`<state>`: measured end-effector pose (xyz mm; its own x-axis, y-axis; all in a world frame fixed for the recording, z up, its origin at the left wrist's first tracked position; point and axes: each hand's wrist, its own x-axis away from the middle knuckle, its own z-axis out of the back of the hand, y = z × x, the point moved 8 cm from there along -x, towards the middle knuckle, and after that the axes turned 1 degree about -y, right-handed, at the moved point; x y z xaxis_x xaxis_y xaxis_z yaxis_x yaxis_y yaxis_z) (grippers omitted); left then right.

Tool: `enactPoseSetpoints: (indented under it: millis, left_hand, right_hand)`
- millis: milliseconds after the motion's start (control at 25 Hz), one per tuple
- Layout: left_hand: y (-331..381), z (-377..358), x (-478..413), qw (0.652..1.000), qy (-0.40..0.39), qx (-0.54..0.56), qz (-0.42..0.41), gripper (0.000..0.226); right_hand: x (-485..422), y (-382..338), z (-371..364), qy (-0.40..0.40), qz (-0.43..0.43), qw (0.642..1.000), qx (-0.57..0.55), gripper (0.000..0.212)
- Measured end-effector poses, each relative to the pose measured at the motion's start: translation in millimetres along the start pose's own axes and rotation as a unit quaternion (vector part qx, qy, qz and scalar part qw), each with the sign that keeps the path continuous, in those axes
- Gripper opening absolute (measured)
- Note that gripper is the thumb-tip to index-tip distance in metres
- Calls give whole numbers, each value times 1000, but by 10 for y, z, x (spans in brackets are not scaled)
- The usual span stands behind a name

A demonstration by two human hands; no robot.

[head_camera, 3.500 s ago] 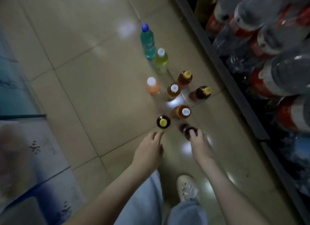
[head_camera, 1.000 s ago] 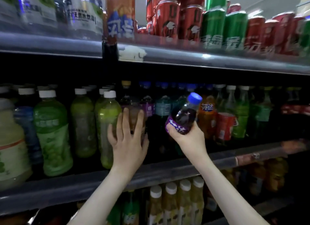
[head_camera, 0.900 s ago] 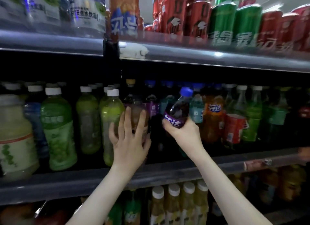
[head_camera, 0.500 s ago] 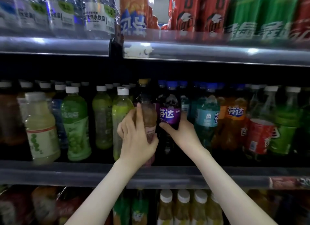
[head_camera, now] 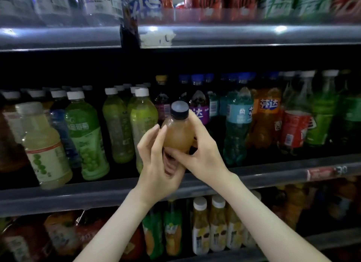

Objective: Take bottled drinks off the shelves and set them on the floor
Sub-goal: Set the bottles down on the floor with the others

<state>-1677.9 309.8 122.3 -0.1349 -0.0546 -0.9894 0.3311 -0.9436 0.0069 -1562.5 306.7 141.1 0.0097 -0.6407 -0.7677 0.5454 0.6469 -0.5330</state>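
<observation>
Before the middle shelf, one amber bottle with a dark cap is held roughly upright, clear of the rows. Two hands grip it: the left hand curls against its left side, and the right hand wraps its right side, thumb across the front. One red can stands further right.

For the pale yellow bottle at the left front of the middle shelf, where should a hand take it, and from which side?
Probably round the narrower shoulder of the pale yellow bottle, below its cap, coming from the front: it stands in the front row, and the green bottle is close beside its wider body.
</observation>
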Motion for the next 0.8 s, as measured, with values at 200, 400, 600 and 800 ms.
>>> enactPoseSetpoints:
  millis: [200,400,600,800]
  left_hand:
    - [398,-257,242,997,-41,62,-31,70]
    - [996,-984,401,984,-96,152,22,58]
    - [1761,-2061,780,937,-230,253,69,55]
    - [2545,-3417,1508,856,-412,240,200,74]
  right_hand:
    - [342,-282,784,198,45,979,-10,80]
    - [857,-172,1537,185,-23,980,69,78]
    - [1711,466,2510,189,-148,967,82,78]
    - [2744,1385,3410,162,-299,939,55,75]
